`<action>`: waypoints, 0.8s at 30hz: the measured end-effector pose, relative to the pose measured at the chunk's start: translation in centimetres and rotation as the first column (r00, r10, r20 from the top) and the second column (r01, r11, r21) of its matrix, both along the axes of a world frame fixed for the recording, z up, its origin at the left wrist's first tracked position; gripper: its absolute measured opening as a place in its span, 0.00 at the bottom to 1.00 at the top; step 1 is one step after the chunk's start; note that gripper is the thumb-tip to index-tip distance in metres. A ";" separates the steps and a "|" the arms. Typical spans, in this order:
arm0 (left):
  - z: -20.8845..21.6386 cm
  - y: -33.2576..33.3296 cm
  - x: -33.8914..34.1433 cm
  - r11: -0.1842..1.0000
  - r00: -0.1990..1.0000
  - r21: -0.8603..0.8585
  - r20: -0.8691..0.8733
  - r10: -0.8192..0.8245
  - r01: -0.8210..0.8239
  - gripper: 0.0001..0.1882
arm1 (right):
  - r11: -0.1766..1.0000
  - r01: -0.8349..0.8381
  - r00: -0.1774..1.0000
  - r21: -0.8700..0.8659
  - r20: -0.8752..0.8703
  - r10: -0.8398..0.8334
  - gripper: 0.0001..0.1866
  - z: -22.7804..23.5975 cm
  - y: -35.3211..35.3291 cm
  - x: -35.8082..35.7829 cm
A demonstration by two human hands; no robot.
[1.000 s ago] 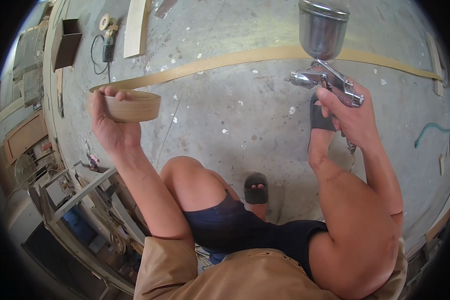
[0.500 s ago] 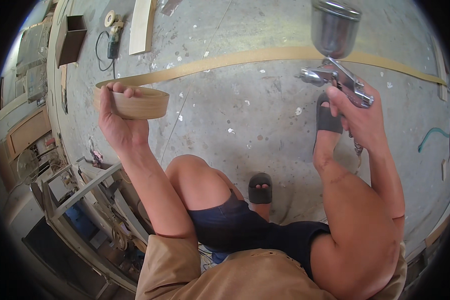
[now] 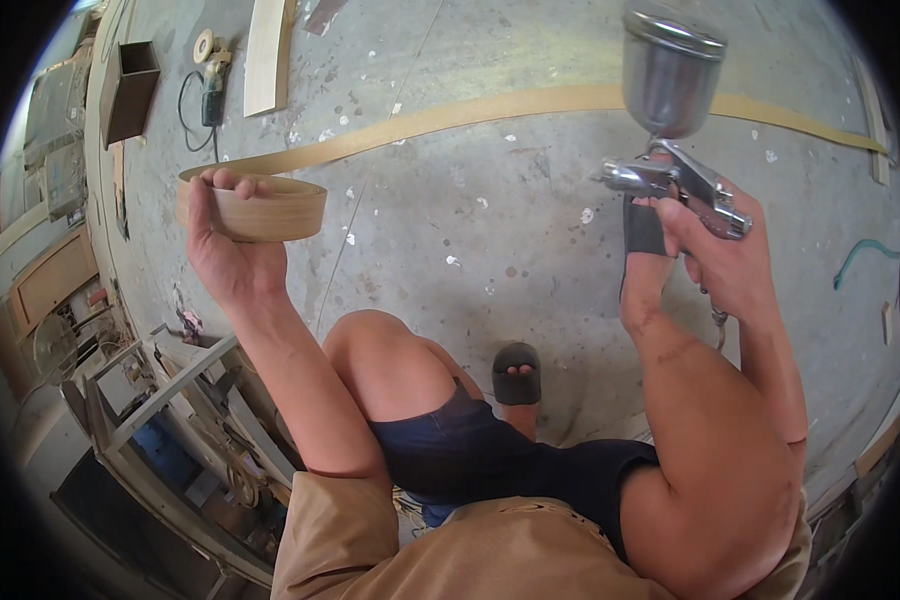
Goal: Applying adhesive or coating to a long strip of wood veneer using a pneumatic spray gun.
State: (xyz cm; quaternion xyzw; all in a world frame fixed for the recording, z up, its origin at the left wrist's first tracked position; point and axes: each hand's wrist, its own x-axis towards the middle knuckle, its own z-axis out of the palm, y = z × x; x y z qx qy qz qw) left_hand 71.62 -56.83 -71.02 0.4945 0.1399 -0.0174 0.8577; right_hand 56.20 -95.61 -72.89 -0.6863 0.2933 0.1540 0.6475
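Note:
My left hand [image 3: 236,262] grips a coiled roll of wood-coloured edge banding [image 3: 275,216], fingers hooked over its rim. From the roll, a long tan strip [image 3: 450,111] runs out over the concrete floor toward the far right. My right hand [image 3: 725,250] is closed round the handle of a metal spray gun [image 3: 705,190], with a silver cup [image 3: 673,85] on top. The nozzle points left, with a faint haze just in front of it. The gun is on the near side of the strip, and its cup hides part of the strip. The trigger finger shows only partly.
An angle grinder [image 3: 213,88] with its cord lies at the far left, between a dark open box [image 3: 130,95] and a pale board [image 3: 267,60]. A metal frame [image 3: 175,390] stands near my left arm. A green hose [image 3: 863,258] lies at right. My sandalled feet flank the middle floor.
My right hand has brought the spray gun slightly nearer to me, away from the strip. A faint haze now shows at its nozzle. The left hand keeps its hold; the whole view has shifted slightly.

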 end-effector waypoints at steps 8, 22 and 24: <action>0.0 -0.5 0.1 1.000 1.000 0.023 -0.002 0.008 -0.008 0.08 | 0.999 0.026 0.999 0.022 0.038 -0.027 0.18 -0.5 -0.8 -0.6; -0.7 -0.6 0.6 0.999 0.999 0.035 0.002 -0.033 0.033 0.08 | 0.964 0.107 0.993 -0.242 -0.029 -0.118 0.19 0.2 -5.2 -4.2; -0.9 -0.7 0.7 0.999 0.999 0.022 -0.001 -0.048 0.048 0.08 | 0.955 0.134 0.988 -0.264 -0.045 -0.151 0.19 0.3 -5.8 -4.7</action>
